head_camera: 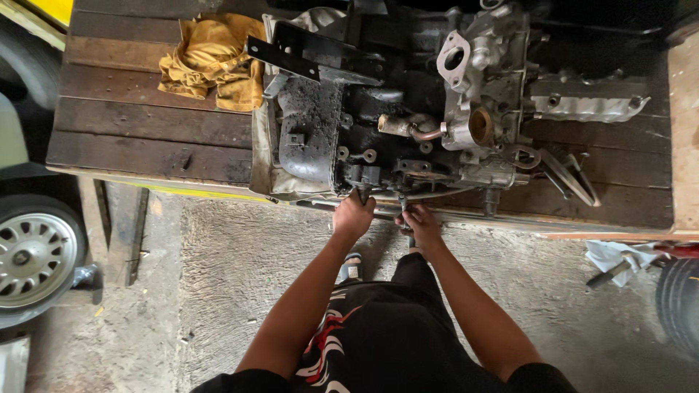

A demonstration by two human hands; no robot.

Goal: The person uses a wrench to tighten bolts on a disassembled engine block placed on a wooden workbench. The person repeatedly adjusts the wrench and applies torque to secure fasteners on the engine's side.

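Note:
A greasy car engine lies on a dark wooden platform. My left hand is closed around a dark tool handle at the engine's near edge. My right hand grips a small metal tool just beside it, also at the engine's lower edge. The two hands are close together, almost touching. What the tool tips engage is hidden under the engine's rim.
A crumpled yellow rag lies at the platform's back left. Loose metal parts and a silver cover sit right of the engine. A car wheel stands at left. A white cloth and tool lie on the concrete floor at right.

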